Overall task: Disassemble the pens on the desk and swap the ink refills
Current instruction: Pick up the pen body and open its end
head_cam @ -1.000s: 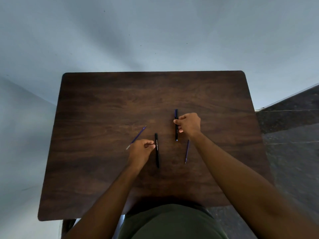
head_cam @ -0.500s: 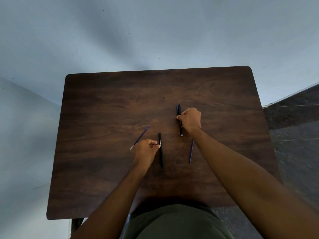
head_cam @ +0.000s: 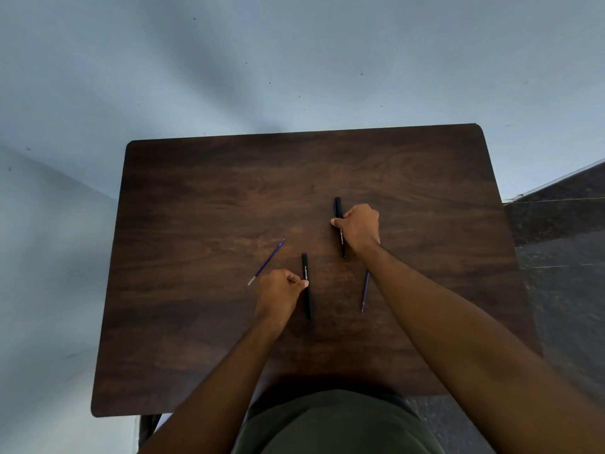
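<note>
Two black pen barrels lie on the dark wooden desk (head_cam: 196,198). My left hand (head_cam: 278,293) pinches the middle of the nearer barrel (head_cam: 307,290), which lies flat and points away from me. My right hand (head_cam: 358,229) is closed on the farther barrel (head_cam: 339,217), also flat on the desk. Two thin purple ink refills lie loose: one (head_cam: 266,261) slanted, to the left of my left hand, the other (head_cam: 365,291) just left of my right forearm, partly hidden by it.
The desk has rounded corners, and its far edge meets a pale blue wall (head_cam: 294,60). A dark tiled floor (head_cam: 563,250) shows past the right edge. My lap in green cloth (head_cam: 334,424) is at the near edge.
Both hands stay on their barrels, and the refills have not moved on the desk. The whole scene shifts slightly in the frame as my head moves.
</note>
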Demonstrator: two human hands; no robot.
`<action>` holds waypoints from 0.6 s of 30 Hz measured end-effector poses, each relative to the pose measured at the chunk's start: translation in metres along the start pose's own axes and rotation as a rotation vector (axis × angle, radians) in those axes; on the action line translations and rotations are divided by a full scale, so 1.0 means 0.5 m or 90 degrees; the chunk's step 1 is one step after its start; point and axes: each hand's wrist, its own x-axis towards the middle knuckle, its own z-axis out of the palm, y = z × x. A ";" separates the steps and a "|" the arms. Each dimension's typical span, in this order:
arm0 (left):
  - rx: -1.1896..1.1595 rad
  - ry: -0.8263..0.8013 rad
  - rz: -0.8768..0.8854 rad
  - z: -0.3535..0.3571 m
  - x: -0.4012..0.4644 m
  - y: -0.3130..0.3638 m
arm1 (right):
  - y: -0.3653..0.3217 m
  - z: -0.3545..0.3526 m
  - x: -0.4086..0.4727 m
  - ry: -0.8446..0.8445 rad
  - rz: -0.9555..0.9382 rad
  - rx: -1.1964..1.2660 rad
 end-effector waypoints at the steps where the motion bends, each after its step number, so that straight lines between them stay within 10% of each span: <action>1: 0.000 0.001 0.001 0.001 0.001 0.000 | 0.000 -0.002 -0.001 0.003 0.002 0.003; 10: 0.011 -0.003 0.008 0.003 0.006 -0.004 | 0.042 0.004 -0.081 0.034 -0.052 0.034; 18: -0.011 0.010 0.035 -0.010 0.000 -0.030 | 0.057 0.063 -0.211 -0.163 -0.056 -0.097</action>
